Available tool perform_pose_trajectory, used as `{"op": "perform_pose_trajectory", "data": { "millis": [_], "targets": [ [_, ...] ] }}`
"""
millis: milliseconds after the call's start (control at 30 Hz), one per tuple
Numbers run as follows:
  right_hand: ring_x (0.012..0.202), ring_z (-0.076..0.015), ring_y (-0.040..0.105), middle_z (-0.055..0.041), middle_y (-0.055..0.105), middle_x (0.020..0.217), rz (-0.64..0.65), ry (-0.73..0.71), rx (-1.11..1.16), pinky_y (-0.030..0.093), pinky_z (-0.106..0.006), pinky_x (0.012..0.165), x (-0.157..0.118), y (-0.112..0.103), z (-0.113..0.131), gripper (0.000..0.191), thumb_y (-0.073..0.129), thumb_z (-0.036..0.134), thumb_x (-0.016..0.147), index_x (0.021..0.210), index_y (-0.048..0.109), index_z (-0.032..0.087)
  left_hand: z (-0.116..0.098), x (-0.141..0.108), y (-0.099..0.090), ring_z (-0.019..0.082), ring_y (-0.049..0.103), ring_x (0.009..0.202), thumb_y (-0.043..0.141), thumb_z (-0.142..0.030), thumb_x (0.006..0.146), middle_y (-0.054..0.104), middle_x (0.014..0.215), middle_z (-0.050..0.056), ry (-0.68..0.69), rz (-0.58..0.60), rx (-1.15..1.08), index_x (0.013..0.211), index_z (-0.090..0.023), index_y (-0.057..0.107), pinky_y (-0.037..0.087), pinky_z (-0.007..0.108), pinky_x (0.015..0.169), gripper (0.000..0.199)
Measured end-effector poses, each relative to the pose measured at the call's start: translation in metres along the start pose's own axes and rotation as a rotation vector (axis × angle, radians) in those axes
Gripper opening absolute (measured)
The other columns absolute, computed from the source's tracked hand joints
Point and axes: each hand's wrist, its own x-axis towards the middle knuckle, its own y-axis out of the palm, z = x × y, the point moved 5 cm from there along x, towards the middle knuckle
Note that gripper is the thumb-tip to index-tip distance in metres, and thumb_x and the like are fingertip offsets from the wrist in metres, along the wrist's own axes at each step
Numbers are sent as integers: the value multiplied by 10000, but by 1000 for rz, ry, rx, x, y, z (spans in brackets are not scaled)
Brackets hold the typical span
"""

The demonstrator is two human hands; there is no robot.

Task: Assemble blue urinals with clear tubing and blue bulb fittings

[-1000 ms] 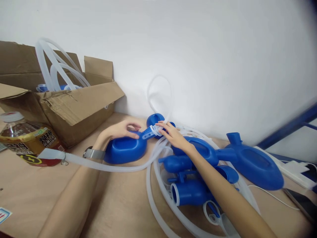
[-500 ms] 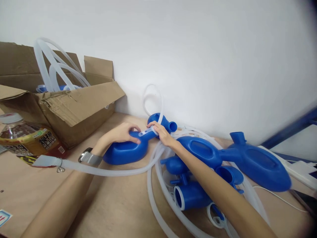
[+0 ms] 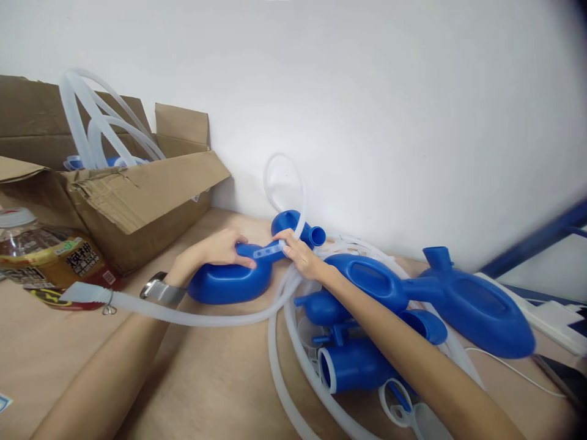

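A blue plastic urinal bottle [image 3: 229, 284] lies on the table in front of me. My left hand [image 3: 222, 247] is closed round its handle, thumb on the near side. On the bottle's neck lies a translucent strap with holes [image 3: 268, 250]. My right hand [image 3: 300, 256] pinches the end of this strap by the neck; its fingertips partly hide what is under them. Behind that hand a second blue bottle [image 3: 316, 236] shows its round mouth. A translucent hose [image 3: 215, 319] with a metal clip [image 3: 109, 309] runs across my left forearm.
More blue urinal bottles [image 3: 481, 311] and blue fittings [image 3: 362, 366] lie heaped at the right among coiled hoses. A cardboard box [image 3: 151, 201] holding hoses stands at the left, with a drink bottle [image 3: 59, 263] before it. A white power strip [image 3: 557, 318] is at the far right.
My right hand has shifted slightly down and changed its hold at the strap's end. My left hand stays on the handle. The whole view has moved a little.
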Motion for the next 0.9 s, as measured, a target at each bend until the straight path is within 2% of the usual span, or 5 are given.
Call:
{"op": "perform_pose_trajectory", "data": {
  "millis": [133,400,533,767,900],
  "targets": [
    [1202,-291,587,-135,564,1345,36,-33,2,452,-499,1091,-2,1,4,530,265,535,1079,1390,541,206,-2,0,0,172,488,578,791,-777,625,538,585,-34,56,27,6,641,-234,629,295,303,558,566],
    [1274,-316,559,-150,489,1365,185,-100,-16,454,-539,1110,-8,-3,20,565,593,620,988,1378,468,231,-9,-4,-1,171,542,672,817,-745,601,643,718,-28,21,123,-19,799,-198,731,342,273,599,588],
    [1292,-330,578,-185,452,1446,152,-181,-77,490,-547,1084,-12,1,19,603,719,583,926,1347,448,246,-11,-5,0,168,533,658,821,-740,623,644,707,-25,53,144,-24,811,-195,749,345,274,605,580],
    [1224,-292,624,-139,550,1298,74,-273,-91,557,-496,1027,-17,11,14,485,696,437,976,1360,452,267,-16,-5,2,138,475,631,829,-694,665,607,689,-30,150,199,-69,772,-182,738,313,267,578,531],
    [1231,-294,613,-131,561,1272,45,-268,-99,545,-507,1048,-18,11,17,469,693,415,982,1364,462,269,-21,-7,1,150,535,662,819,-671,692,686,762,-21,119,235,-104,905,-198,795,358,263,601,520]
  ]
}}
